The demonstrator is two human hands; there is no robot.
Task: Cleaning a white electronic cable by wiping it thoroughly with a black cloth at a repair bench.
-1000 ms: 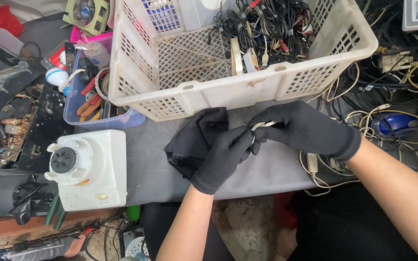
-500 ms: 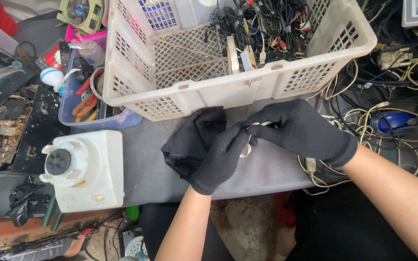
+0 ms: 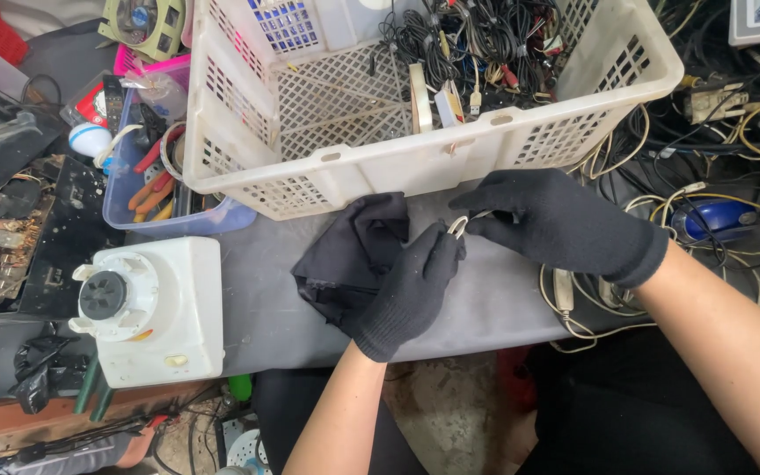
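Since the earlier frames little has shifted: the right hand point(image 3: 565, 224) is brought slightly closer to the left hand point(image 3: 406, 286). A small pale looped piece point(image 3: 459, 226) (too small to identify) is pinched between the fingertips of both gloved hands, so each grip is closed on it. A black cloth point(image 3: 349, 251) lies on the grey bench point(image 3: 257, 290), just left of the grip; a white basket point(image 3: 415, 167) of cables stands beyond it. The pinch is best kept light and close to the tips, so the loop is not crushed.
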